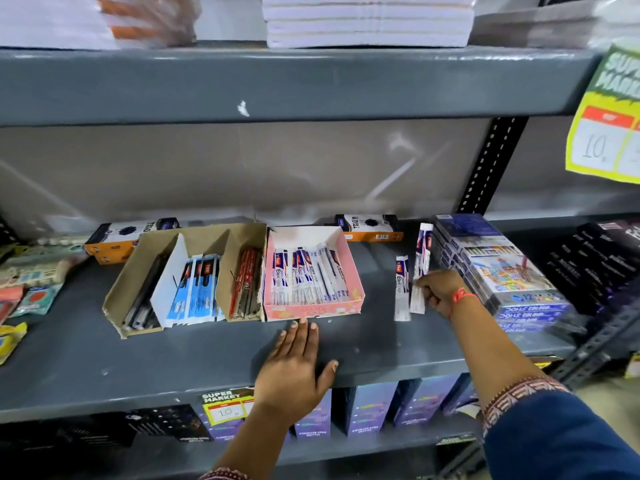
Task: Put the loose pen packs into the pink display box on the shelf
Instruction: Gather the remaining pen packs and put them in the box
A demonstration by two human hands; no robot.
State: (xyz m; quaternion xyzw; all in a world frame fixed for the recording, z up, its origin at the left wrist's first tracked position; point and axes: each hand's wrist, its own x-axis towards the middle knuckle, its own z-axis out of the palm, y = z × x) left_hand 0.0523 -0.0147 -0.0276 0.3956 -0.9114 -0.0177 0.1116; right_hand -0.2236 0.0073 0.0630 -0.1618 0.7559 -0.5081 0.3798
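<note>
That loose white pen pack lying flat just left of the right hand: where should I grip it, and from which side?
Probably at its near end. The loose pen pack lies flat on the grey shelf, long axis running front to back, with bare shelf toward the pink display box. Come from the front, pinching its long edges. The right hand is already closed on the neighbouring pack.

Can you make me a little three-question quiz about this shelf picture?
1. True or false: the pink display box is empty.
2. Which hand is grabbing a loose pen pack? A) left hand B) right hand
3. Fill in: the brown cardboard box sits to the ____ of the pink one.

Key
1. False, it has pen packs inside.
2. B; the left hand lies flat on the shelf in front of the pink box.
3. left
</note>
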